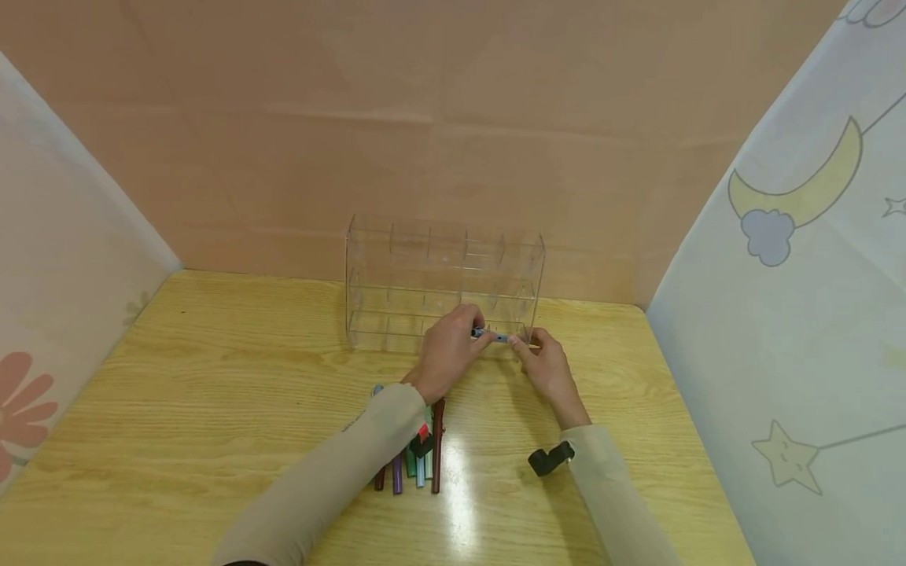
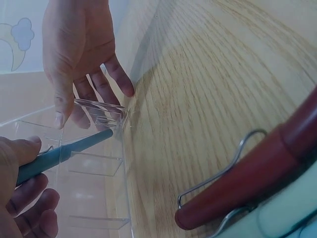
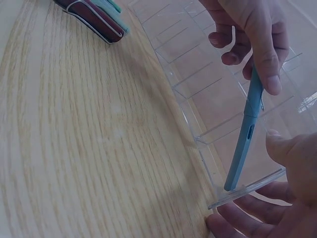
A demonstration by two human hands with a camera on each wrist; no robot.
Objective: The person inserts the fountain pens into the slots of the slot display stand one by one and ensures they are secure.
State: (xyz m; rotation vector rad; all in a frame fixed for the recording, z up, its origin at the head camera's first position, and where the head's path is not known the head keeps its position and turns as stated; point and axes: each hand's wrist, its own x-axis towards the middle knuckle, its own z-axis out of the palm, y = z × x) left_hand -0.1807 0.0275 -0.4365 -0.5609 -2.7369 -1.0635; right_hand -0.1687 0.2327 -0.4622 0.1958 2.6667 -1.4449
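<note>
A clear acrylic tiered rack (image 1: 348, 283) stands at the back of the table, split by thin upright dividers. My left hand (image 1: 447, 355) pinches a blue clip-on pen (image 3: 241, 148) by its capped end, between thumb and fingers. The pen lies slanted over the lowest tier, its bare end beside the rack's right end panel. At that panel is my right hand (image 1: 552, 373), thumb on the near side and fingers (image 3: 257, 210) behind the outer side, holding the rack's edge. In the left wrist view, the right palm (image 2: 81, 39) faces the camera.
Several capped pens lie in a bundle under my left forearm, among them a dark red pen (image 1: 438, 456), a purple pen (image 1: 397, 473) and a light blue pen (image 1: 421, 473). An orange-brown backdrop (image 1: 453, 118) rises behind the table. Patterned white panels (image 1: 793, 330) flank both sides.
</note>
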